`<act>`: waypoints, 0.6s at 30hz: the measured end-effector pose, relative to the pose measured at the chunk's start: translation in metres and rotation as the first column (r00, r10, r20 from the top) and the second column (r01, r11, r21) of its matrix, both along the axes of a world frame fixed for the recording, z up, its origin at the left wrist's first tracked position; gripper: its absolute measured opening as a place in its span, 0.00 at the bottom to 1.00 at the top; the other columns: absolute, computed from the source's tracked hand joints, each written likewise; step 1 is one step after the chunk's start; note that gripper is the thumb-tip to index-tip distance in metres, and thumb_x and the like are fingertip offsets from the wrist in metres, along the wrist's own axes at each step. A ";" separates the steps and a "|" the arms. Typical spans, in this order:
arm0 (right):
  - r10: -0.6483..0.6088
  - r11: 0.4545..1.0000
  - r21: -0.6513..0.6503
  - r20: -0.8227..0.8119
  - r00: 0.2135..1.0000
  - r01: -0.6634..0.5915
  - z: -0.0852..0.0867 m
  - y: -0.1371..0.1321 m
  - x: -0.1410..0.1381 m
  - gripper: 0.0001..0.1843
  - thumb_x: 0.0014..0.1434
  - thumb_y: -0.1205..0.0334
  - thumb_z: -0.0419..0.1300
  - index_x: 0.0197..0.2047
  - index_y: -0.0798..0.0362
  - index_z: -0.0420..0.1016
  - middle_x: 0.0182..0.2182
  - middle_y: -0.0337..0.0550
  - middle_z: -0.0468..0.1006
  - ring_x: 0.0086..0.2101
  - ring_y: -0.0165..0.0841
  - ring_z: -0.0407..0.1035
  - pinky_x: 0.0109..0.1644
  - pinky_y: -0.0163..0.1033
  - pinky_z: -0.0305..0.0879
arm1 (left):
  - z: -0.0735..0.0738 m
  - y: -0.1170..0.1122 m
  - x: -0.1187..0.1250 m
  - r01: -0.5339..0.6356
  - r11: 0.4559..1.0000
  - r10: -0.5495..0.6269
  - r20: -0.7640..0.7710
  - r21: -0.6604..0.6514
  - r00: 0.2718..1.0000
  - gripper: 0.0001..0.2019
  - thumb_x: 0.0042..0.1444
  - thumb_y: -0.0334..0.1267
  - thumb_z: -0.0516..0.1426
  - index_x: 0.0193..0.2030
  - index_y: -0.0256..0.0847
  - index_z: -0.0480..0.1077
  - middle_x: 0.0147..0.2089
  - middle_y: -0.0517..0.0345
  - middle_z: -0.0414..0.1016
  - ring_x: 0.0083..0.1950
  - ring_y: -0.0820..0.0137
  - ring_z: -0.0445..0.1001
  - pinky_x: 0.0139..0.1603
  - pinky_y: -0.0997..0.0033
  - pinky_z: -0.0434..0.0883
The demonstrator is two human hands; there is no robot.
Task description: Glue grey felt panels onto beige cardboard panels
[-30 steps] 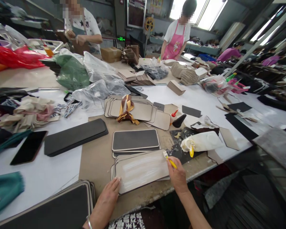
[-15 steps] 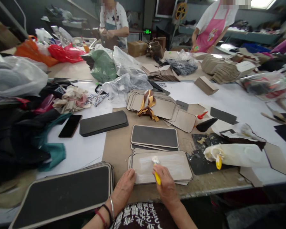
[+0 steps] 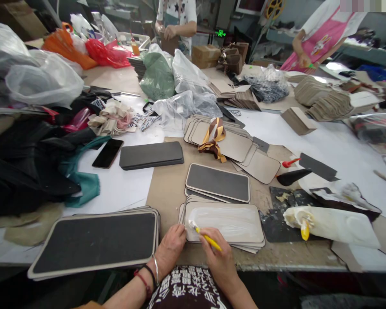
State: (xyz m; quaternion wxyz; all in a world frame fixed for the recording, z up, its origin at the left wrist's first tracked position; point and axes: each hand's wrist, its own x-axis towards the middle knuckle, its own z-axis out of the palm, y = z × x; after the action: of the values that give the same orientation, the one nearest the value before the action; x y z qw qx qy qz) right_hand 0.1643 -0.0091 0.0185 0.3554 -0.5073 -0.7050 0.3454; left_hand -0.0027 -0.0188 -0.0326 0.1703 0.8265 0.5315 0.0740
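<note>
My right hand point(image 3: 218, 252) is closed around the yellow handle of a brush point(image 3: 212, 241). The brush tip, white with paste, rests near the left end of a beige rounded panel point(image 3: 227, 221), the top one of a stack. White streaks cover much of that panel's face. My left hand point(image 3: 172, 243) is closed at the stack's left edge, fingertips pressed together against it. A white plastic bottle point(image 3: 344, 225), lying on its side and cut open, holds another yellow-handled tool point(image 3: 305, 230) at its mouth.
Dark panels with beige borders are stacked at left point(image 3: 99, 240) and behind the beige stack point(image 3: 218, 182). Farther back are a black slab point(image 3: 151, 155), a phone point(image 3: 108, 153) and a strip-tied bundle of panels point(image 3: 236, 143). Two people stand across the table.
The brush has moved left across the panel, from near its middle to its left end, and its handle now slants right. White streaks look thicker. My left hand stays at the edge. The view has shifted.
</note>
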 end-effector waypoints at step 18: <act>-0.753 0.640 -0.187 0.044 0.657 0.746 -0.027 0.051 0.118 0.23 0.49 0.42 0.55 0.34 0.55 0.70 0.25 0.45 0.75 0.27 0.38 0.71 0.36 0.41 0.66 | 0.001 0.002 0.001 0.060 0.998 -0.058 -0.066 0.033 0.996 0.11 0.54 0.22 0.48 0.36 0.36 0.68 0.38 0.53 0.70 0.43 0.65 0.69 0.47 0.61 0.70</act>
State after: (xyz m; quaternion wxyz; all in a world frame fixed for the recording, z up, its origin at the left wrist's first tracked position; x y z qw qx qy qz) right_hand 0.2818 0.0417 -0.0083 0.4301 -0.7780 -0.3888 0.2420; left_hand -0.0015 -0.0165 -0.0320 0.1406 0.8467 0.5106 0.0515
